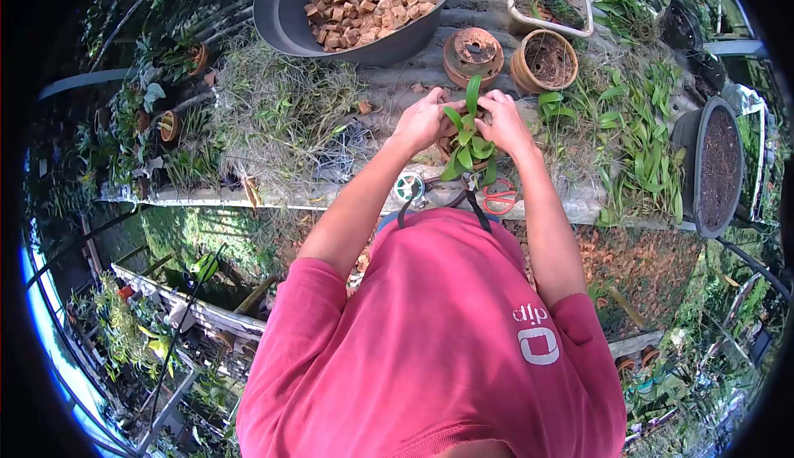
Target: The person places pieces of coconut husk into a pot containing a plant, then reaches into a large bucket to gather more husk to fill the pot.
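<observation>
A small leafy green plant, orchid-like (467, 142), stands upright in a brown pot, just in front of my body. My left hand (423, 119) is at the left side of the plant, its fingers curled in at the base of the leaves. On the other side my right hand (503, 124) has its fingers bent and pressed together against the plant. Leaves hide some fingertips and most of the pot. Nearer to me lie red-handled scissors (499, 197) and a green and white reel of tie (408, 187).
Beyond my hands are an upturned clay pot (473, 54), a brown pot (544, 61) and a large grey tub (281, 11) of brown chunks (372, 3). A white trough (589, 11) is behind. Dry roots (273, 110) and leafy plants (649, 135) flank the bench; a dark round tub (718, 168) stands right.
</observation>
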Demonstrator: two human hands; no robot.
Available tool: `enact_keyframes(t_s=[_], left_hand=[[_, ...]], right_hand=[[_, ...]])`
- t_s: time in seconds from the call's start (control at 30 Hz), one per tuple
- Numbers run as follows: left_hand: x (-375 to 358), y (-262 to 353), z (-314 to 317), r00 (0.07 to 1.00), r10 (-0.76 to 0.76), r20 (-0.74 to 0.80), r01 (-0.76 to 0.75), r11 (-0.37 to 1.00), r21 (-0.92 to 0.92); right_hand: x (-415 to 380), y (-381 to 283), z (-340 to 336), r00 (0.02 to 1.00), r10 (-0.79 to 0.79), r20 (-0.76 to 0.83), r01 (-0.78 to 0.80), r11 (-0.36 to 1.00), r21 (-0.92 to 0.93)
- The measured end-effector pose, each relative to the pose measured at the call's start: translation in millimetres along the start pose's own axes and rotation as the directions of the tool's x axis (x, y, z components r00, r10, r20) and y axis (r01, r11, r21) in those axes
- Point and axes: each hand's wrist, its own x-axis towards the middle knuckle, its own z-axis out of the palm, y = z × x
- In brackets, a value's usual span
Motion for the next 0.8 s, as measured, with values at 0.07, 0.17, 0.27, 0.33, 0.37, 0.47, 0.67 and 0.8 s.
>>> enact_keyframes(t_s=[0.07, 0.17, 0.27, 0.33, 0.37, 0.47, 0.67, 0.8], left_hand=[[3.5, 2.4, 5.1, 0.999, 0.034, 0.021, -0.036, 0.997, 0.074], [5.4, -0.4, 9.7, 0.997, 0.079, 0.016, -0.081, 0.981, 0.179], [8.9, -3.2, 14.6, 0.993, 0.076, 0.095, -0.1, 0.952, 0.289], [8.4, -3.1, 13.4, 0.988, 0.089, 0.129, -0.127, 0.937, 0.327], [6.9, -2.5, 13.2, 0.985, 0.095, 0.147, -0.141, 0.928, 0.344], [5.8, -7.3, 21.8, 0.981, 0.135, 0.143, -0.186, 0.874, 0.449], [-2.4, -13.0, 21.7, 0.963, 0.19, 0.193, -0.266, 0.794, 0.547], [-0.4, -9.2, 15.5, 0.953, 0.161, 0.255, -0.277, 0.802, 0.529]], right_hand=[[4.6, 1.0, 1.8, 1.0, 0.0, 0.004, 0.0, 0.999, -0.036], [7.0, 10.5, 11.4, 1.0, 0.002, -0.03, -0.005, 0.996, -0.089], [3.6, 16.0, 16.8, 0.997, -0.042, -0.065, 0.033, 0.991, -0.126], [2.6, 14.6, 18.0, 0.993, -0.076, -0.089, 0.064, 0.989, -0.132], [-0.6, 13.3, 18.5, 0.993, -0.078, -0.091, 0.068, 0.991, -0.113], [-1.7, 10.4, 13.5, 0.987, -0.113, -0.111, 0.104, 0.991, -0.082], [-5.1, 12.1, 16.8, 0.982, -0.14, -0.124, 0.131, 0.988, -0.078], [-4.6, 13.5, 17.8, 0.98, -0.161, -0.114, 0.15, 0.984, -0.099]])
